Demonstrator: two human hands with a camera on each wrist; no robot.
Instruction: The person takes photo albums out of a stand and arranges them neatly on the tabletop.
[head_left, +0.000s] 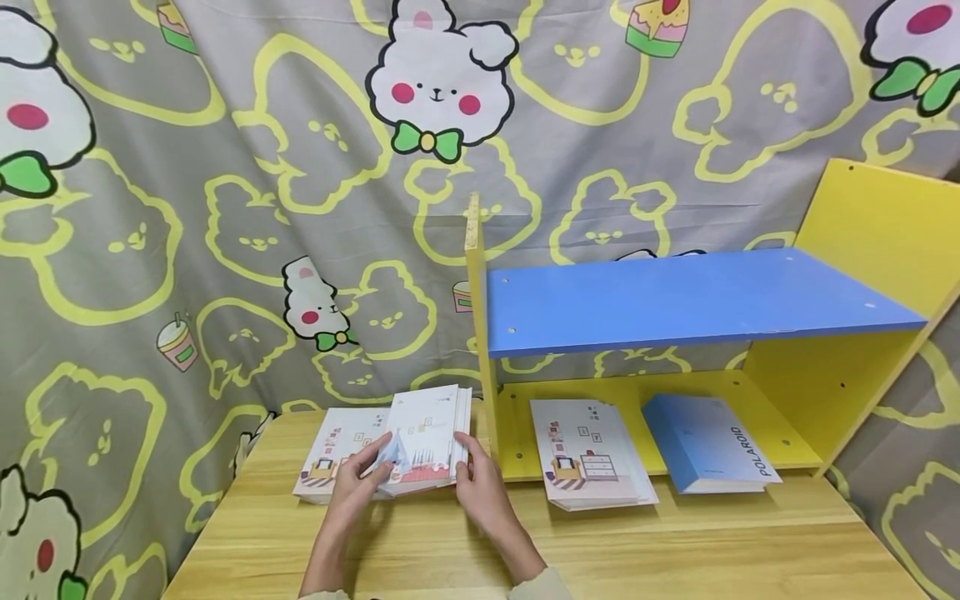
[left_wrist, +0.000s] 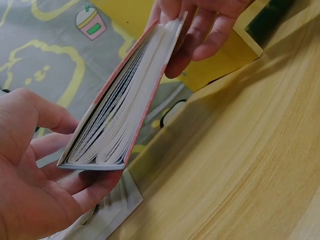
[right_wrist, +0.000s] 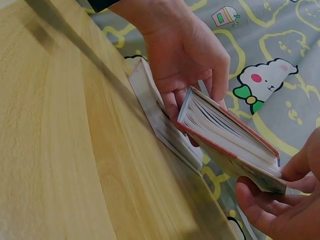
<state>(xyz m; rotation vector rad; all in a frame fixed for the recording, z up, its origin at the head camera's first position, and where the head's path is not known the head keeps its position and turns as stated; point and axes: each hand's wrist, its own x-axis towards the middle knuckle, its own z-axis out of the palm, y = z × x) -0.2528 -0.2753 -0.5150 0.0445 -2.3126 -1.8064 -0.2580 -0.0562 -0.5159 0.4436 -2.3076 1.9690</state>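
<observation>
Head view: I see both hands lifting a white illustrated book (head_left: 423, 437) off the wooden table (head_left: 675, 550), just left of the yellow shelf unit (head_left: 862, 250). Its cover shows small drawings above a pink band at the bottom. My left hand (head_left: 358, 479) curls its fingers round the book's left edge, and my right hand (head_left: 480, 483) grips the right edge, so the hands stand apart with the book clamped between them. A second matching book (head_left: 330, 454) lies flat on the table beneath it. Inside the shelf's lower bay lie another illustrated book (head_left: 588, 454) and a blue POLAROID album (head_left: 708, 446), under the blue shelf board (head_left: 690, 296). Bare table stretches toward me in front of the hands.

Left wrist view: the held book (left_wrist: 122, 110) is tilted, its page edges fanned slightly open between salmon-edged covers. My left hand (left_wrist: 35, 170) cradles the lower corner with thumb above and fingers below; my right hand (left_wrist: 200, 25) pinches the far corner.

Right wrist view: the book (right_wrist: 230, 140) hangs clear above the flat one (right_wrist: 165, 125), which lies near the table's back edge. My right hand's fingers (right_wrist: 280, 205) curl under the near corner.
</observation>
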